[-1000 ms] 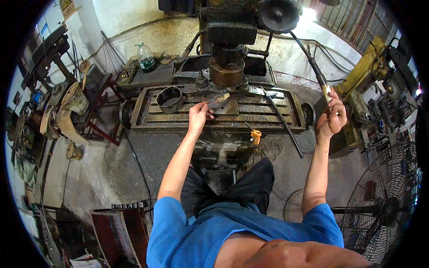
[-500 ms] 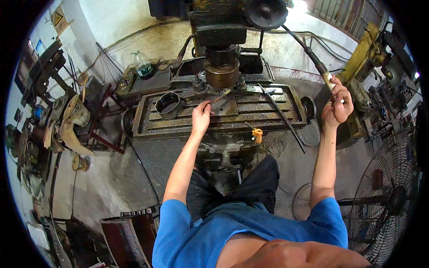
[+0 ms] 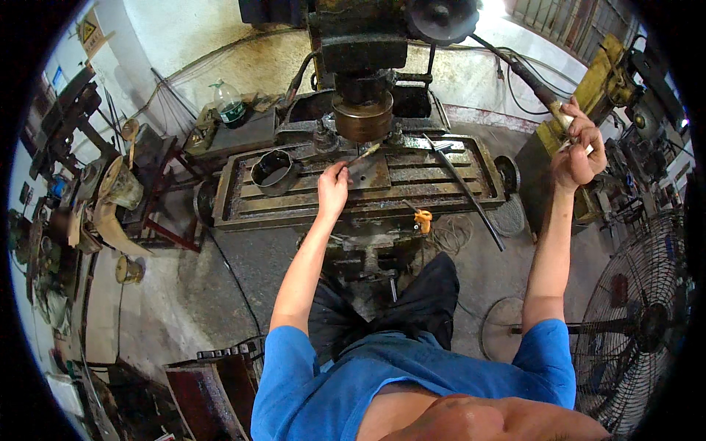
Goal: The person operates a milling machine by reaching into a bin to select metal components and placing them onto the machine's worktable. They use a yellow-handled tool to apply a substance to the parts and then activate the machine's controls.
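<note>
The person's left arm [image 3: 300, 275] reaches forward, the left hand [image 3: 333, 187] held in a pinch with its fingertips [image 3: 341, 173] drawn together. The right arm [image 3: 550, 257] stretches forward and out to the right, the right hand [image 3: 577, 158] curled, its fingers [image 3: 586, 123] bent inward.

- On the machine table [image 3: 423, 176], at its left: the pot [image 3: 279, 189]
- Over its middle: the spindle head [image 3: 362, 117] and, nearer the front, the brush [image 3: 362, 156] in the left hand [image 3: 333, 189]
- Across its right part: the bar [image 3: 468, 195]
- Behind it, leftward: the bottle [image 3: 230, 109]
- Right of it: the right hand [image 3: 579, 156] around the lever [image 3: 531, 82]
</note>
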